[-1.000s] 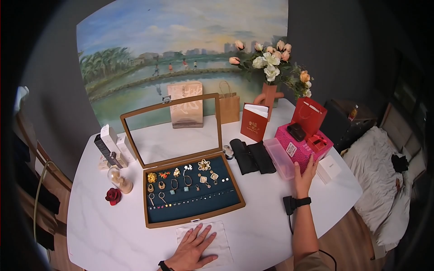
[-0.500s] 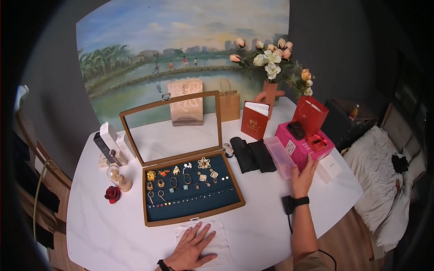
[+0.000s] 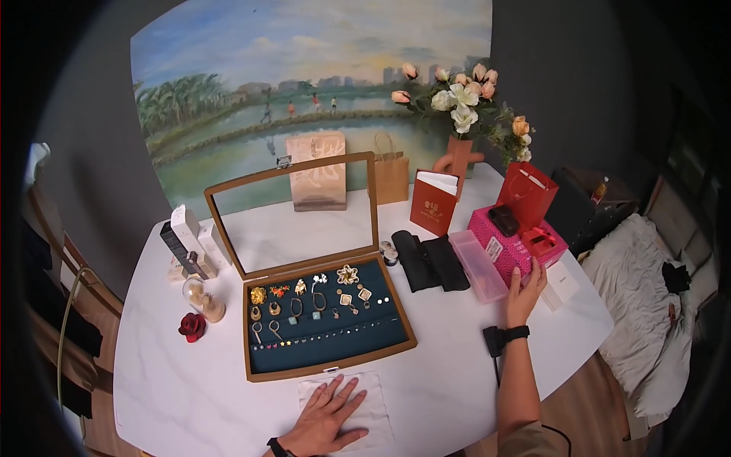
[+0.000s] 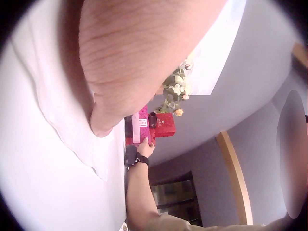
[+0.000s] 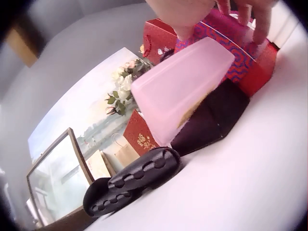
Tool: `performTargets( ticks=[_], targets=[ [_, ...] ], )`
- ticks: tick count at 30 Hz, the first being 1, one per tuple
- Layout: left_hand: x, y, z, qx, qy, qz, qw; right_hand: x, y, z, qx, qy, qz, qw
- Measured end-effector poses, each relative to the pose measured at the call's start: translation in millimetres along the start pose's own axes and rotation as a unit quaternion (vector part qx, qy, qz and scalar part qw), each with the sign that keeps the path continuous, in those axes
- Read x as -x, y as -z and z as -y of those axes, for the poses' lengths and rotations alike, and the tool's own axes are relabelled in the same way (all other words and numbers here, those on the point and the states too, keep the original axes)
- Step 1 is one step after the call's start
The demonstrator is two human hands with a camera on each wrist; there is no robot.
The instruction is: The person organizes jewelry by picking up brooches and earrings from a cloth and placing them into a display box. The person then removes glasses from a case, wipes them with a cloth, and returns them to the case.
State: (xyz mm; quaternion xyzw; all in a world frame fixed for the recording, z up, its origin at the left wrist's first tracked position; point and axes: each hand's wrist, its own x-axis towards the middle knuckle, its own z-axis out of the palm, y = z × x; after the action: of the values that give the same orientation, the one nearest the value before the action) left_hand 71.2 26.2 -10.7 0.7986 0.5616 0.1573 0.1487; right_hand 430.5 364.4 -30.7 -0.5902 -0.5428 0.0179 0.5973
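My left hand (image 3: 327,423) lies flat with fingers spread on a white cloth (image 3: 377,400), just in front of a wooden jewelry display case (image 3: 327,362). Its glass lid stands up, and earrings and brooches sit in rows on the dark blue lining. On the right, my right hand (image 3: 525,293) rests its extended fingers against the near side of a pink patterned box (image 3: 499,266). Beside the thumb stands a translucent pink plastic box (image 3: 478,266). In the right wrist view, fingertips (image 5: 262,29) lie along the patterned box's edge.
On the pink box sit a red gift bag (image 3: 527,194), a dark case (image 3: 502,219) and a small red box (image 3: 539,241). Black cases (image 3: 430,263) and a red booklet (image 3: 434,204) stand nearby. At left are cartons (image 3: 186,236), an hourglass (image 3: 204,298) and a red rose (image 3: 192,327).
My right hand has shifted slightly to the right along the pink box, its thumb now closer to the fingers. The left hand stays flat on the cloth. The head view has moved a little.
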Motion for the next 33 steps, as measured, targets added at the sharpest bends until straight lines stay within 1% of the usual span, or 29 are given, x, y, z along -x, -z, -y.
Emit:
performTargets(
  ticks=[2, 5, 11, 15, 17, 18, 20, 21, 23, 24, 26, 28, 30, 31, 33],
  targets=[
    [0, 0, -1, -0.002, -0.004, -0.008, 1.000, 0, 0, -4, 0.071, 0.027, 0.001, 0.997],
    [0, 1, -1, -0.007, -0.008, -0.009, 1.000, -1, 6, 5, 0.100, 0.020, 0.014, 0.995],
    [-1, 0, 0, 0.006, 0.003, -0.008, 1.000, -1, 7, 11, 0.112, 0.000, 0.022, 0.993],
    [1, -5, 4, 0.015, 0.007, -0.015, 1.000, 0, 7, 6, 0.112, 0.008, 0.018, 0.994],
    [1, -6, 3, 0.008, 0.008, -0.009, 1.000, 1, 6, -1, 0.096, 0.037, -0.002, 0.995],
    [1, -5, 3, 0.008, 0.006, -0.008, 1.000, 3, 7, 7, 0.097, 0.037, -0.003, 0.995],
    [1, -4, 3, -0.002, 0.003, -0.009, 1.000, 7, 11, 34, 0.123, 0.109, -0.092, 0.982],
    [0, -3, 3, -0.003, 0.006, -0.013, 1.000, 7, 13, 38, 0.119, 0.112, -0.091, 0.982],
    [1, -3, 4, 0.002, -0.002, -0.015, 1.000, 13, 16, 42, 0.123, 0.163, 0.065, 0.977],
    [2, -3, 4, 0.002, 0.001, -0.016, 1.000, 17, 17, 46, 0.121, 0.164, 0.066, 0.977],
    [2, -4, 4, 0.005, 0.003, -0.013, 1.000, 24, 16, 56, 0.118, 0.144, 0.157, 0.970],
    [2, -5, 5, 0.007, 0.002, -0.007, 1.000, 27, 14, 58, 0.130, 0.150, 0.158, 0.967],
    [3, -6, 5, 0.010, 0.001, -0.002, 1.000, 30, 13, 56, 0.163, 0.116, 0.182, 0.963],
    [3, -6, 5, 0.007, -0.001, -0.002, 1.000, 30, 12, 54, 0.163, 0.119, 0.183, 0.962],
    [3, -7, 6, 0.004, -0.001, -0.004, 1.000, 29, 10, 50, 0.184, 0.061, 0.227, 0.954]
  ],
)
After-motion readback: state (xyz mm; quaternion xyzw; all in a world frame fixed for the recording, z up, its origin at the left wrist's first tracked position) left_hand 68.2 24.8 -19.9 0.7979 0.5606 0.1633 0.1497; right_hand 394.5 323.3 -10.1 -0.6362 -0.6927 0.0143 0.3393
